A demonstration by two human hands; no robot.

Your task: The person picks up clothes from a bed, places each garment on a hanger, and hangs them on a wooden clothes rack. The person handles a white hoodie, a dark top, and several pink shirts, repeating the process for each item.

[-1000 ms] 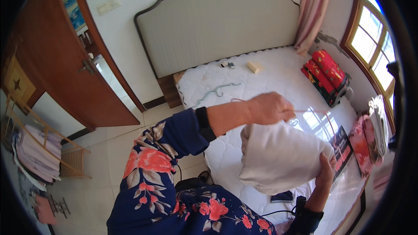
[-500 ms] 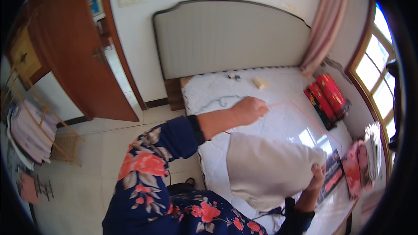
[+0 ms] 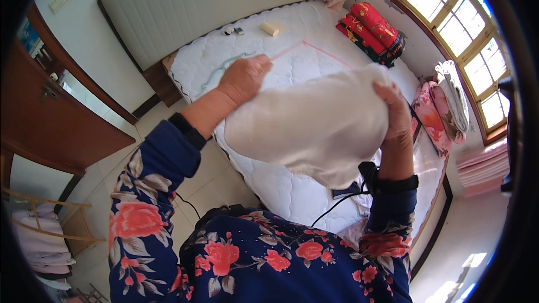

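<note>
A beige cloth (image 3: 303, 123), soft and with a wavy lower edge, is held up in front of me over the bed. My right hand (image 3: 392, 106) grips it at its right end, thumb on the near face. At the cloth's upper left edge is my left hand (image 3: 247, 76), fingers curled in a closed pinch; what it holds, if anything, is too small to tell. Beneath lies a white quilted mattress (image 3: 196, 59). A thin pink line (image 3: 328, 55) runs across it beyond the cloth, and a pale blue-green cord (image 3: 222, 70) lies by my left hand.
A pale yellow block (image 3: 270, 28) and small dark items (image 3: 233, 31) lie toward the headboard (image 3: 213, 0). Red folded bedding (image 3: 370, 31) and pink folded bedding (image 3: 432, 109) are by the window. A black cable (image 3: 337, 205) crosses near my right wrist. A brown door (image 3: 56, 112) stands at left.
My view has turned to the right. The cloth is lifted and stretched out sideways, and my left hand, apart from it before, is now at its upper left edge. My right hand keeps its grip.
</note>
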